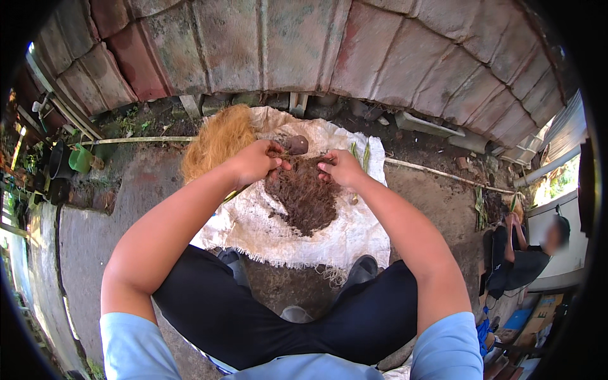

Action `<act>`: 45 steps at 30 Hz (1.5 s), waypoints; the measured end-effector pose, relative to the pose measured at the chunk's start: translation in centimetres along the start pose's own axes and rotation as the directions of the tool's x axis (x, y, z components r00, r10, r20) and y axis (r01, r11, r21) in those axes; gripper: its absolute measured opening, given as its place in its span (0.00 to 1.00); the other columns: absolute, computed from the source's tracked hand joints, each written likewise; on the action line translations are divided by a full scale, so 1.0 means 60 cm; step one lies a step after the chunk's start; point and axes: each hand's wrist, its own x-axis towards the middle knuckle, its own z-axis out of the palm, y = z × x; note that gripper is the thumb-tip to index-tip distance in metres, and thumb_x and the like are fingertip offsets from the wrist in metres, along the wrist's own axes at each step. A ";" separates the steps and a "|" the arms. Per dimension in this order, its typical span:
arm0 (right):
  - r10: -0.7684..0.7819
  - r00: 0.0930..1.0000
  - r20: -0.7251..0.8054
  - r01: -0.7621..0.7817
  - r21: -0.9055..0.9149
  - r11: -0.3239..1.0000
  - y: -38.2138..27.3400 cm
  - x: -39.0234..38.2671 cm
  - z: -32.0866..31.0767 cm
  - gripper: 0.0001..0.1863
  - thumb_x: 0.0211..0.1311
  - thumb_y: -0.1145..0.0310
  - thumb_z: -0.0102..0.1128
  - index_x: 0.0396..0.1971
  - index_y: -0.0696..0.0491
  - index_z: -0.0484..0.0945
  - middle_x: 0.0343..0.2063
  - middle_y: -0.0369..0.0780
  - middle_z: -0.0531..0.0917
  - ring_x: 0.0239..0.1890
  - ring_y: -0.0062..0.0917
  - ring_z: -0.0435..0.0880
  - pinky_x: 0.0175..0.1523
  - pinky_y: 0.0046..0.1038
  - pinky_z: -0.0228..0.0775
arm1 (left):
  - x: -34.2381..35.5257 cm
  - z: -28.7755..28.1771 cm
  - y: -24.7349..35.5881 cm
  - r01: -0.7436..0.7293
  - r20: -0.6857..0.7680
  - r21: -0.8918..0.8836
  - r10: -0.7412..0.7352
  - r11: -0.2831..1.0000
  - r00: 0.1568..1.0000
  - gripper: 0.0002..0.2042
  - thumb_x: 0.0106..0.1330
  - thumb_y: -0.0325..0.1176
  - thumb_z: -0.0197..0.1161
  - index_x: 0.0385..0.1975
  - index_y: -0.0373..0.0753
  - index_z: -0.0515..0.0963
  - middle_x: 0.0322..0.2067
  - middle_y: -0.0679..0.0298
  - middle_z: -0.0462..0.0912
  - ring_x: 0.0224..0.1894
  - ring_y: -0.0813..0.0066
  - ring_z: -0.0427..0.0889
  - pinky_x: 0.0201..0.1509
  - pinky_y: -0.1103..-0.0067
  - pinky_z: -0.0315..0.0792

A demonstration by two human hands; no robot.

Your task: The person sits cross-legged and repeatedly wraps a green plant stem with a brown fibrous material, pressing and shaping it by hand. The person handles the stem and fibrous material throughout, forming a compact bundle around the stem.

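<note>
My left hand point(258, 163) and my right hand point(344, 169) reach over a heap of dark brown, soil-like fibre point(307, 199). The fingers of both are bent and pinched at its far edge, seemingly on strands of dark fibre. The heap lies on a white woven sack point(247, 231) spread on the ground. Just beyond it, between my hands, sits a brown rounded piece point(296, 145) whose kind I cannot make out. A loose bundle of golden-brown fibre point(218, 140) is beside my left hand. Green leaf strips point(366, 156) lie by my right hand.
A low slope of roof tiles point(291, 50) crosses the far side. A long thin pole point(449, 174) runs along the ground behind the sack. At left is a green plastic container point(80, 159). Another person point(529, 253) sits at the right by a pale wall.
</note>
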 end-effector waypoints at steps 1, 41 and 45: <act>-0.032 0.999 -0.031 0.029 -0.093 0.995 -0.011 -0.009 -0.006 0.11 0.71 0.76 0.61 0.49 0.63 0.74 0.35 0.42 0.84 0.33 0.27 0.88 0.34 0.27 0.80 | 0.002 -0.002 0.011 -0.014 0.006 0.026 0.013 1.000 1.000 0.28 0.73 0.37 0.62 0.68 0.33 0.63 0.36 0.63 0.82 0.28 0.79 0.73 0.34 0.80 0.67; -0.399 0.917 0.004 0.398 -0.091 0.913 -0.154 -0.153 -0.032 0.13 0.71 0.70 0.62 0.50 0.60 0.78 0.34 0.39 0.86 0.31 0.19 0.87 0.36 0.23 0.75 | 0.006 0.056 0.053 0.048 0.231 -0.746 0.191 0.664 0.954 0.16 0.78 0.35 0.42 0.58 0.38 0.69 0.46 0.52 0.75 0.38 0.61 0.75 0.40 0.66 0.75; -0.423 0.906 0.017 0.420 -0.147 0.895 -0.159 -0.152 -0.024 0.10 0.71 0.73 0.62 0.47 0.62 0.78 0.34 0.34 0.82 0.31 0.14 0.80 0.36 0.20 0.73 | 0.003 0.079 0.062 -0.008 0.117 -0.712 0.130 0.702 0.985 0.17 0.78 0.31 0.44 0.62 0.36 0.69 0.52 0.52 0.72 0.43 0.57 0.78 0.49 0.60 0.78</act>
